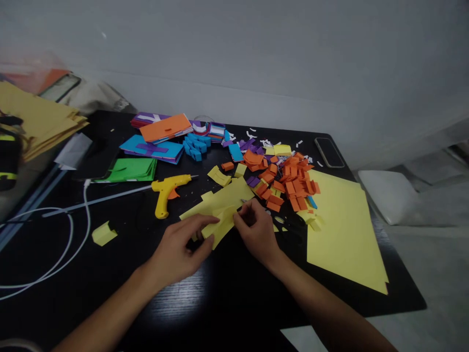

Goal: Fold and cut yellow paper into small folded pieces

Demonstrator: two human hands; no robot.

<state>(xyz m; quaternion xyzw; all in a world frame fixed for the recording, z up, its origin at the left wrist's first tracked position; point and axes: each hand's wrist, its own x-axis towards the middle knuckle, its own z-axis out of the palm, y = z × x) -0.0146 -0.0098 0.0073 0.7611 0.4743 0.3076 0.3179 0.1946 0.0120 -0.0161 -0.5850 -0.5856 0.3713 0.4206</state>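
Note:
Near the middle of the black table, my left hand [186, 242] grips a folded piece of yellow paper [224, 226] between thumb and fingers. At the paper's right edge is my right hand [256, 227], its fingers pinched together. A thin pointed tip shows above those fingers; the rest of that object is hidden. A larger yellow sheet [205, 203] lies just beyond and under the held piece. Black-handled scissors [289, 227] rest right of my right hand, partly in shadow.
A yellow glue gun [167, 190] lies left of the paper. Folded orange pieces [293, 181] are heaped behind my right hand. Large yellow sheets [340, 230] and a phone [329, 152] lie right. Blue, green and orange stacks stand back left; a white cable [88, 215] loops at left.

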